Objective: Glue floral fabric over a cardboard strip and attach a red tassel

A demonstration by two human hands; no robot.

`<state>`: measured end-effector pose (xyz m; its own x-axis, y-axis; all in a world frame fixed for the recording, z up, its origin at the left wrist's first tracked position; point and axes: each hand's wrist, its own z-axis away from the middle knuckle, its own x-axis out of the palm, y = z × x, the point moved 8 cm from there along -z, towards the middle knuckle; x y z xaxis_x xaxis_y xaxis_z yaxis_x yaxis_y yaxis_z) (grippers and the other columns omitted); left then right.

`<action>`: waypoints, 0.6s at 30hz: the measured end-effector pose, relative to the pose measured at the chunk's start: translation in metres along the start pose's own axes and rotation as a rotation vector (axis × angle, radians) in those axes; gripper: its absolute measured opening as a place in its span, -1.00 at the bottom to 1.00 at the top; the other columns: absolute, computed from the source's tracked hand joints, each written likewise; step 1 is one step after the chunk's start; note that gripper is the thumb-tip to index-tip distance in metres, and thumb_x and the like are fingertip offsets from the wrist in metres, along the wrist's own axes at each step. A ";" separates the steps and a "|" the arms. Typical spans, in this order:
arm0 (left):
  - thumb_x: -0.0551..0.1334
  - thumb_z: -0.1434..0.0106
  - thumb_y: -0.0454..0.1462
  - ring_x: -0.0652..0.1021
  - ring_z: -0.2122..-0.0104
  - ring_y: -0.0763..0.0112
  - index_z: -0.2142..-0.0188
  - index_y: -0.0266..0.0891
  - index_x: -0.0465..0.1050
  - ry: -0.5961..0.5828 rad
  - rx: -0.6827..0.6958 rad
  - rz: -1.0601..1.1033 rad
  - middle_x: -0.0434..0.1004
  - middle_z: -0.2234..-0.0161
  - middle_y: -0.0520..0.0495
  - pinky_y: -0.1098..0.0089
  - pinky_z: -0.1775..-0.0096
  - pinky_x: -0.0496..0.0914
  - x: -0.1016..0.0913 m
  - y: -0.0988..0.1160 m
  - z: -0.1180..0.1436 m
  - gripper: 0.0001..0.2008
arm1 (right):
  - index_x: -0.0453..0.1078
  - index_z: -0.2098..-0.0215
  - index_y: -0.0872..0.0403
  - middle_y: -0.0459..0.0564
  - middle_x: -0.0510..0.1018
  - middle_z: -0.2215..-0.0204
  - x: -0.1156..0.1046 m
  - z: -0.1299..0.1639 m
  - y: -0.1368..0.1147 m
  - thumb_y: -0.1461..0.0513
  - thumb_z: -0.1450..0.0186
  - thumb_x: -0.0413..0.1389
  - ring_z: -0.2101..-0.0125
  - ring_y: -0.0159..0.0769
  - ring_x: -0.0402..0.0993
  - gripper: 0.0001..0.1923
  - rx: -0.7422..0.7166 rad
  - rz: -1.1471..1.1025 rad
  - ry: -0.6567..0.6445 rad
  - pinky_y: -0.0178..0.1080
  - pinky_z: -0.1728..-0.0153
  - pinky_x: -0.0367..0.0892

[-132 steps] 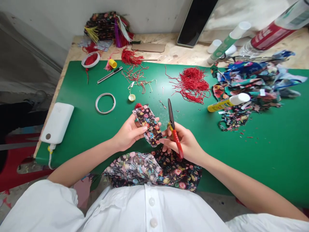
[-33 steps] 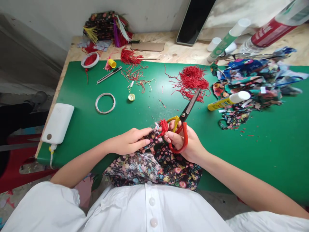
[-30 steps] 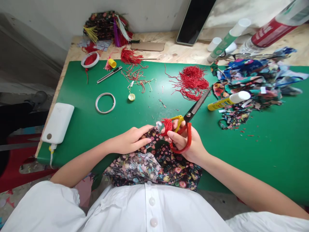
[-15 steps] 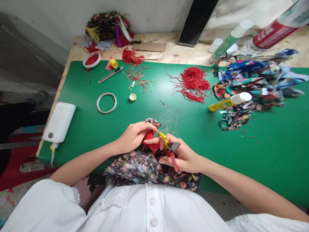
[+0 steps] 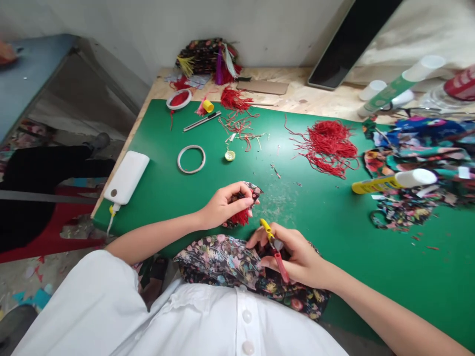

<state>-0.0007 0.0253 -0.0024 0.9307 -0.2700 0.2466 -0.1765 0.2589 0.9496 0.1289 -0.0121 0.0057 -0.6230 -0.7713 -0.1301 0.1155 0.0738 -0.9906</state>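
My left hand is closed around a small floral fabric piece with a red tassel hanging below my fingers, just above the green mat. My right hand grips the scissors, whose red and yellow handles show while the blades are hidden in my palm. It rests on a larger dark floral cloth draped over the mat's near edge against my white shirt.
A heap of red threads, a yellow glue stick, fabric scraps, a tape ring, a small yellow cap, a craft knife and a white power bank lie on the mat. A tablet leans on the wall.
The scissors swung from pointing away to tucked in my right hand, which dropped toward me. My left hand kept the tasselled fabric piece. The camera view turned left.
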 end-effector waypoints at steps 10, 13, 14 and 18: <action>0.35 -0.20 -0.06 0.54 0.54 0.59 0.29 -0.19 0.17 -0.041 0.031 0.118 0.54 0.33 0.03 0.49 0.44 0.48 0.000 -0.003 -0.002 -0.61 | 0.23 0.43 0.03 -0.20 0.27 0.60 -0.029 0.002 0.003 0.02 -0.23 0.25 0.61 -0.44 0.15 -0.65 -0.001 0.239 0.274 -0.35 0.58 0.12; 0.35 -0.20 -0.06 0.56 0.53 0.56 0.24 -0.17 0.15 -0.035 0.032 0.139 0.55 0.33 0.04 0.48 0.43 0.50 -0.002 -0.001 -0.002 -0.59 | 0.20 0.42 0.03 -0.21 0.23 0.60 -0.039 0.004 0.002 -0.04 -0.26 0.19 0.60 -0.44 0.12 -0.62 0.044 0.299 0.313 -0.35 0.58 0.11; 0.36 -0.20 -0.06 0.57 0.53 0.56 0.23 -0.17 0.15 -0.033 0.030 0.142 0.55 0.32 0.05 0.47 0.42 0.51 -0.003 -0.001 -0.002 -0.59 | 0.19 0.41 0.03 -0.22 0.22 0.60 -0.042 0.004 0.002 -0.06 -0.25 0.19 0.60 -0.44 0.10 -0.60 0.041 0.316 0.318 -0.35 0.58 0.10; 0.33 -0.21 -0.02 0.57 0.52 0.55 0.25 -0.19 0.18 -0.016 0.032 0.159 0.51 0.34 0.06 0.47 0.43 0.51 -0.004 0.001 -0.002 -0.60 | 0.19 0.34 0.03 -0.22 0.20 0.59 -0.049 0.005 0.000 -0.15 -0.23 0.13 0.59 -0.42 0.08 -0.55 0.018 0.379 0.336 -0.33 0.56 0.09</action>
<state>-0.0037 0.0284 -0.0024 0.8852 -0.2427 0.3968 -0.3311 0.2702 0.9041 0.1631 0.0229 0.0119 -0.7491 -0.4457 -0.4900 0.3932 0.2962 -0.8705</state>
